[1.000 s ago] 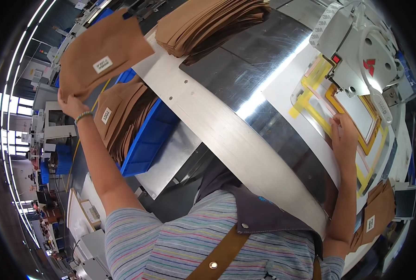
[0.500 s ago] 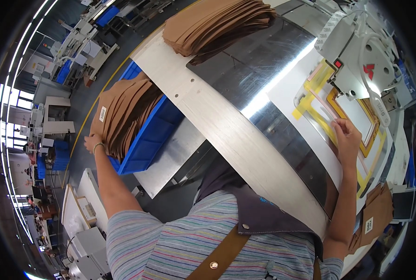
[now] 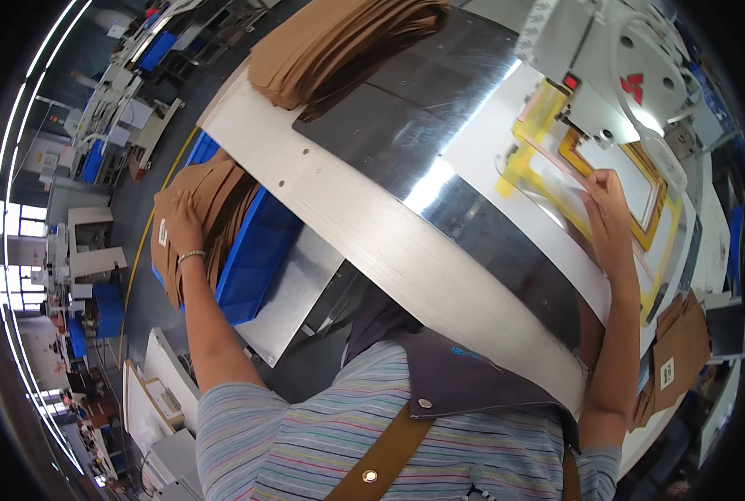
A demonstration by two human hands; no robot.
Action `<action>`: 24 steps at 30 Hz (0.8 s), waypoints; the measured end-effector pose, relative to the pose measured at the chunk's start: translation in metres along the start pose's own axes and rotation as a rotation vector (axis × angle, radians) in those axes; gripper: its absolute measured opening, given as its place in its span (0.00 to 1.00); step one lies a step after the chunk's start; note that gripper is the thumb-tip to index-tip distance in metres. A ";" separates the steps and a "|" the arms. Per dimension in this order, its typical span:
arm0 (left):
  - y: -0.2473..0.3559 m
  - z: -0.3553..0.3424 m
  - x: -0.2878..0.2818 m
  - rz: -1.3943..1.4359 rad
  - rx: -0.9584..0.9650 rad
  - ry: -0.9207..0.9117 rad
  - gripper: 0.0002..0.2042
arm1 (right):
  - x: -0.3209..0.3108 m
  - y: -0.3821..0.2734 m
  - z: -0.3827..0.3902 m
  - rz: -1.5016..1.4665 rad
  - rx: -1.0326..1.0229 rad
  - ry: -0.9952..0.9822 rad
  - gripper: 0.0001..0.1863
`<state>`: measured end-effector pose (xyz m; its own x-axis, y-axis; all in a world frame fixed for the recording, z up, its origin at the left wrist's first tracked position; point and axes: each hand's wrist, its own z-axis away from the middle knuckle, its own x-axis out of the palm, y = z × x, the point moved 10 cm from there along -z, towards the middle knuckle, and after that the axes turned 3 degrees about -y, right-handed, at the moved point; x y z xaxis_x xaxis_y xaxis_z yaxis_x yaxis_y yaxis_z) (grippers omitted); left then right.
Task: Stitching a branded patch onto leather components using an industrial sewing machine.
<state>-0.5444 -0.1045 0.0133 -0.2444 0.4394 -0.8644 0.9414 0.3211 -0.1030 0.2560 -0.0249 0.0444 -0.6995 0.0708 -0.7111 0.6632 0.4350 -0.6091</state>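
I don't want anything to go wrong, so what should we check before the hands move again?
1. Left hand on the brown pieces: ok, it lies on them.
2. Those pieces in the blue bin: ok.
3. Right hand off the amber frame: cannot tell, it's very close.
4. White machine head stopped: cannot tell.
5. Other brown stack on the metal table: ok.

White rectangular label [image 3: 163,233], dark print too small to read, on the outermost brown fabric piece [image 3: 170,260] in the blue bin [image 3: 260,260]; similar label [image 3: 667,373] on the brown pieces [image 3: 686,346] at right. Red emblem [image 3: 632,88] on the white machine head [image 3: 598,90]. Small blue lettering [image 3: 471,356], illegible, on the dark apron [image 3: 464,386].
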 end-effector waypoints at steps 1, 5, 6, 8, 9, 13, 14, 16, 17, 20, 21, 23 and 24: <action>-0.004 0.001 -0.006 -0.036 0.059 0.037 0.16 | -0.004 -0.001 -0.004 -0.023 0.008 0.011 0.15; 0.058 -0.020 0.001 0.509 0.058 0.075 0.21 | -0.034 0.030 0.011 -0.133 0.217 0.159 0.15; 0.013 -0.016 -0.032 0.149 0.078 0.230 0.22 | -0.032 0.041 0.007 -0.205 0.280 0.200 0.15; 0.048 -0.015 -0.031 0.078 0.248 0.257 0.20 | -0.028 0.066 0.008 -0.381 0.350 0.175 0.11; 0.045 -0.011 -0.020 0.000 0.221 0.162 0.21 | -0.034 0.065 0.011 -0.363 0.379 0.200 0.11; 0.055 -0.002 0.002 -0.017 0.228 0.047 0.22 | -0.052 0.073 0.008 -0.475 0.553 0.108 0.12; 0.065 -0.007 -0.011 0.011 0.226 0.165 0.23 | -0.057 0.079 0.008 -0.479 0.594 0.078 0.12; 0.092 -0.025 -0.032 0.053 0.235 0.295 0.23 | -0.079 0.085 0.008 -0.402 0.588 0.049 0.12; 0.113 -0.042 -0.039 0.068 0.245 0.296 0.23 | -0.086 0.089 0.006 -0.333 0.568 0.000 0.13; 0.218 -0.089 -0.069 0.582 0.382 0.264 0.20 | -0.104 0.126 0.001 -0.095 0.509 -0.064 0.14; 0.276 -0.091 -0.078 0.717 0.470 0.245 0.19 | -0.103 0.135 0.000 -0.016 0.475 -0.105 0.14; 0.367 -0.090 -0.066 1.021 0.503 -0.019 0.18 | -0.095 0.142 -0.011 0.027 0.449 -0.064 0.14; 0.419 -0.080 -0.065 0.981 0.599 -0.132 0.18 | -0.076 0.145 -0.015 0.031 0.533 -0.187 0.14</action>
<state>-0.1526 0.0687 0.0655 0.6456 0.1771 -0.7429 0.6808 -0.5743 0.4547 0.4014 0.0457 0.0159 -0.6511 -0.1049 -0.7517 0.7590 -0.0818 -0.6459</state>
